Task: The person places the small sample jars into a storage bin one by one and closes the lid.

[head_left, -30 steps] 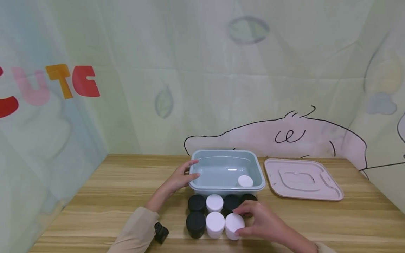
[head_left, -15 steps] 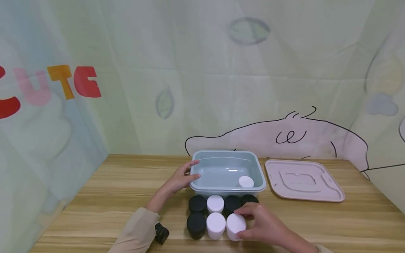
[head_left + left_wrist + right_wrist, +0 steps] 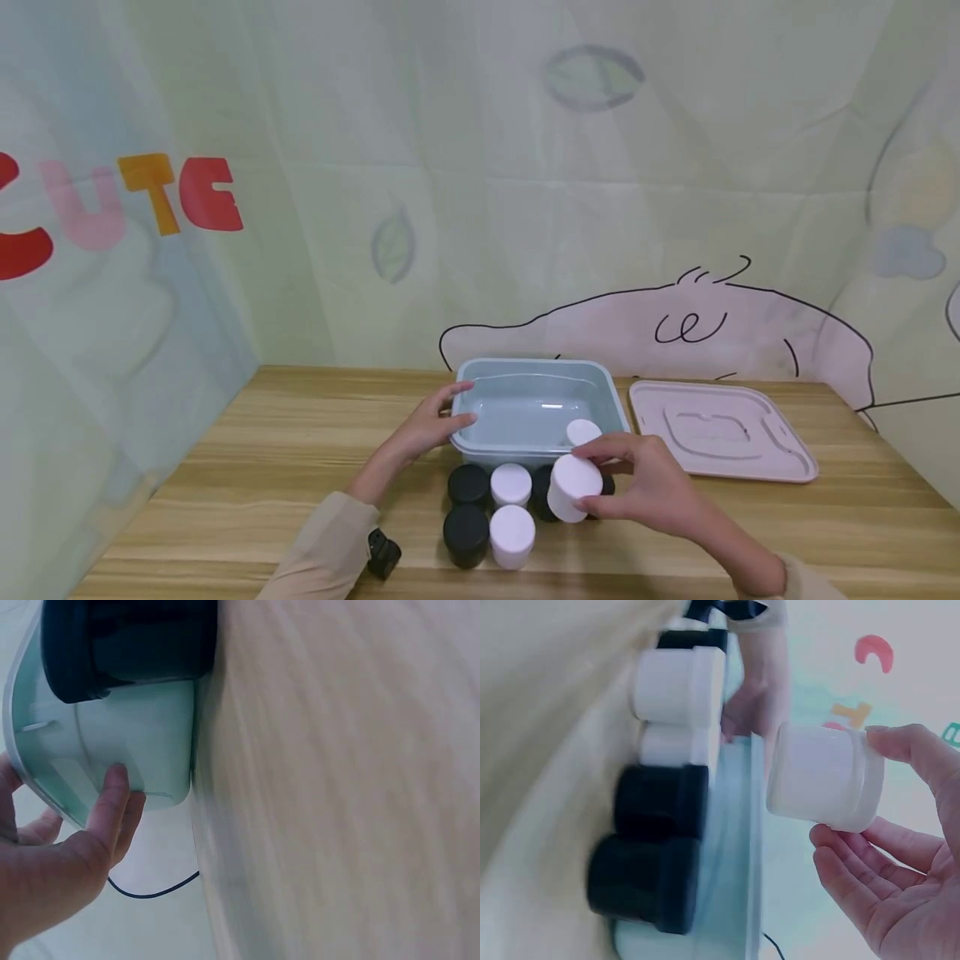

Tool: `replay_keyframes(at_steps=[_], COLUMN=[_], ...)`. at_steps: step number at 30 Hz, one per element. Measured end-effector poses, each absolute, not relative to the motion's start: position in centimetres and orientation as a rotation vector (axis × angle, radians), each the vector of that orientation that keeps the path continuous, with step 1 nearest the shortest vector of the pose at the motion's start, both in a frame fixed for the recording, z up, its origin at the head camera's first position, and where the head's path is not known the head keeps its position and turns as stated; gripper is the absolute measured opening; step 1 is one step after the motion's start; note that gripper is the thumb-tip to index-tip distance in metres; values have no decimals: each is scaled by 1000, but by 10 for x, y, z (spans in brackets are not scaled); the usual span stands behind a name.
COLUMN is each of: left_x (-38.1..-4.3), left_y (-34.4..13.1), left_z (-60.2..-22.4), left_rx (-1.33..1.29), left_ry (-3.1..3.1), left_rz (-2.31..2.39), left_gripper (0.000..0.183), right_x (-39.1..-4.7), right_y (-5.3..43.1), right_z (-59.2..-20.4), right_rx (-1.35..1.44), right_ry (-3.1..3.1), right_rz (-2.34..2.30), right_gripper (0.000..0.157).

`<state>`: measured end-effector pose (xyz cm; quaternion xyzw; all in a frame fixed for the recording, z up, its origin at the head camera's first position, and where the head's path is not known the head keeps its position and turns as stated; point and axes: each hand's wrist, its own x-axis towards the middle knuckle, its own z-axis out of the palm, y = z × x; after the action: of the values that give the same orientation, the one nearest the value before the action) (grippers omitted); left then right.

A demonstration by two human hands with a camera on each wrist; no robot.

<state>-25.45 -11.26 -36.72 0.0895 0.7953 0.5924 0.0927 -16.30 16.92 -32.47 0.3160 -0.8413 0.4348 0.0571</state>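
My right hand (image 3: 660, 492) pinches a white screw-lid jar (image 3: 576, 482) by its lid, thumb on one side and fingers on the other. In the right wrist view the jar (image 3: 817, 776) is raised clear of the others. A pale blue plastic bin (image 3: 540, 455) stands at the table's middle with one white jar (image 3: 583, 431) inside, at its near right corner. My left hand (image 3: 429, 425) grips the bin's left rim, some fingers pressed along the outer wall in the left wrist view. Black jars (image 3: 466, 533) and white jars (image 3: 512, 533) stand in two rows before the bin; the held jar partly covers two black ones.
A pink lid (image 3: 720, 429) lies flat on the wooden table (image 3: 315, 433) right of the bin. Behind the table hangs a printed cloth (image 3: 480, 217) with letters and cartoon shapes. A black wrist device (image 3: 383, 554) sits at my left sleeve.
My right hand has lifted the white jar out of the front row's right end, moving it up and toward the bin. The left hand stays on the rim.
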Motion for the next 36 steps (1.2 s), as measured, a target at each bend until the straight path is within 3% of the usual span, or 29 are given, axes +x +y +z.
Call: replay_keyframes(at_steps=[19, 36], left_x=[-253, -254], left_y=[-114, -113], left_z=[-368, -369], left_rx=[276, 269], left_ry=[2349, 2348], left_rz=[1783, 1785], left_gripper=[52, 52], right_x=[-222, -264], right_y=[158, 143], right_z=[-313, -343], right_rx=[639, 749], right_ry=[-2556, -2679], right_rz=[1343, 1106], right_gripper=[42, 41])
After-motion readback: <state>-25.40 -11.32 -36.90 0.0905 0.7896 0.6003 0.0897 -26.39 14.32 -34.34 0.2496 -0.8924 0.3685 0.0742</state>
